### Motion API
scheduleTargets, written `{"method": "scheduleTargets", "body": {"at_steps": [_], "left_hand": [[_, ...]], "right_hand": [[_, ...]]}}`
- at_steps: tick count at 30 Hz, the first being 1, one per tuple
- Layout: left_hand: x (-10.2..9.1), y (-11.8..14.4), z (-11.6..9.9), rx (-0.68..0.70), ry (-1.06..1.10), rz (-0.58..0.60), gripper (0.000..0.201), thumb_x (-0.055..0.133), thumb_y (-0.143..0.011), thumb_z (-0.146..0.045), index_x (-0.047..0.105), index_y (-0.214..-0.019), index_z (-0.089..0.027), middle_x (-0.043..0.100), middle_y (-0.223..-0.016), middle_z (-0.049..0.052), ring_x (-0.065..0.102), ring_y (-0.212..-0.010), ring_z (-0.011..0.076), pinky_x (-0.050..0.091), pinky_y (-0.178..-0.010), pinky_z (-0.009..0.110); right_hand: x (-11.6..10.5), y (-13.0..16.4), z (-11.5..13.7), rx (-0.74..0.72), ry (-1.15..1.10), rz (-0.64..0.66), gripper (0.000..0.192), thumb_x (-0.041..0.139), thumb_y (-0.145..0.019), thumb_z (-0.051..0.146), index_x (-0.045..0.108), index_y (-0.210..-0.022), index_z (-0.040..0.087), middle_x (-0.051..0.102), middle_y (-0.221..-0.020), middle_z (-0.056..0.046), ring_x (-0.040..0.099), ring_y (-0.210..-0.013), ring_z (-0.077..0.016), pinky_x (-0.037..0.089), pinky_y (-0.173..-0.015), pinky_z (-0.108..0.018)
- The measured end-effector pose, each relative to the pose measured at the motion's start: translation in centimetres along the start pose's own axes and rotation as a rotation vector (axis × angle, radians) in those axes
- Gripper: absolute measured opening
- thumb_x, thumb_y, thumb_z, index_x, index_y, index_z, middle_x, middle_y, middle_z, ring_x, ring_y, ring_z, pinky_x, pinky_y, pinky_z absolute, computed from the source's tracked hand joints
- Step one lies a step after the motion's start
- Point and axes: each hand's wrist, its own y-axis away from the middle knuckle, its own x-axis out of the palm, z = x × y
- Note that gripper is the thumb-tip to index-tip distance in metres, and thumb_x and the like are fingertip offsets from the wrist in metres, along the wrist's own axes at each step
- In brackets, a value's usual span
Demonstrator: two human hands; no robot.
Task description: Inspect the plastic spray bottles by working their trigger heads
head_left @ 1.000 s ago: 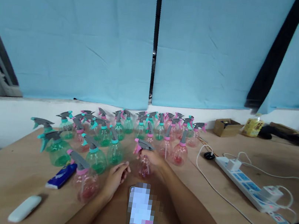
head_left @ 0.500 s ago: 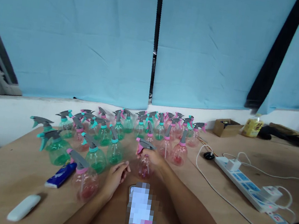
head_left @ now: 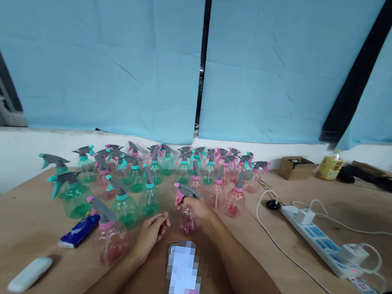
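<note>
My right hand [head_left: 198, 207] is closed round the neck of a pink spray bottle [head_left: 186, 223], just below its grey and pink trigger head. The bottle stands tilted slightly left, and some fingers are hidden behind it. My left hand [head_left: 154, 229] rests on the table with loosely curled fingers and nothing visible in them. Close to it on the left are another pink spray bottle [head_left: 111, 245] and a green spray bottle [head_left: 126, 209]. A phone with a blurred screen [head_left: 183, 268] lies between my forearms.
Several more green and pink spray bottles [head_left: 234, 202] crowd the table [head_left: 3, 228] toward the wall. At left lie a blue packet [head_left: 79, 230] and a white case [head_left: 30, 274]. A power strip [head_left: 318, 241] with chargers and cables, a cardboard box [head_left: 296, 169] and a yellow-labelled bottle [head_left: 330, 166] occupy the right.
My right hand and the spray bottle it holds have shifted slightly left and down. My left hand stays in place. The view has moved a little.
</note>
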Motion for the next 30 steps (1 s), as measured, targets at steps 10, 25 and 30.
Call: {"method": "scheduleTargets", "body": {"at_steps": [10, 25, 30], "left_hand": [[0.1, 0.0, -0.1, 0.001, 0.0, -0.014, 0.046, 0.059, -0.073, -0.064, 0.057, -0.064, -0.019, 0.04, -0.048, -0.007, 0.035, -0.041, 0.008, 0.02, -0.042, 0.019], [0.0, 0.0, -0.1, -0.007, -0.001, -0.007, 0.045, 0.059, -0.075, -0.062, 0.056, -0.065, -0.018, 0.04, -0.049, -0.007, 0.035, -0.043, 0.0077, 0.02, -0.043, 0.018], [0.1, 0.1, -0.3, -0.006, -0.001, -0.007, 0.046, 0.06, -0.075, -0.063, 0.056, -0.065, -0.018, 0.042, -0.049, -0.007, 0.035, -0.042, 0.0072, 0.021, -0.043, 0.017]], "right_hand": [[-0.6, -0.1, -0.5, -0.004, 0.13, 0.022, 0.03, 0.051, -0.062, 0.019, 0.071, -0.083, 0.021, 0.063, -0.067, 0.001, 0.058, -0.064, -0.0144, 0.041, -0.062, -0.026], [-0.6, -0.2, -1.1, 0.006, 0.121, -0.009, 0.032, 0.052, -0.063, 0.017, 0.072, -0.086, 0.022, 0.062, -0.063, 0.002, 0.056, -0.061, -0.0135, 0.04, -0.058, -0.024], [-0.3, -0.3, -0.6, -0.028, 0.109, 0.009, 0.023, 0.052, -0.062, 0.018, 0.071, -0.075, 0.02, 0.062, -0.063, 0.002, 0.057, -0.061, -0.0134, 0.04, -0.057, -0.023]]}}
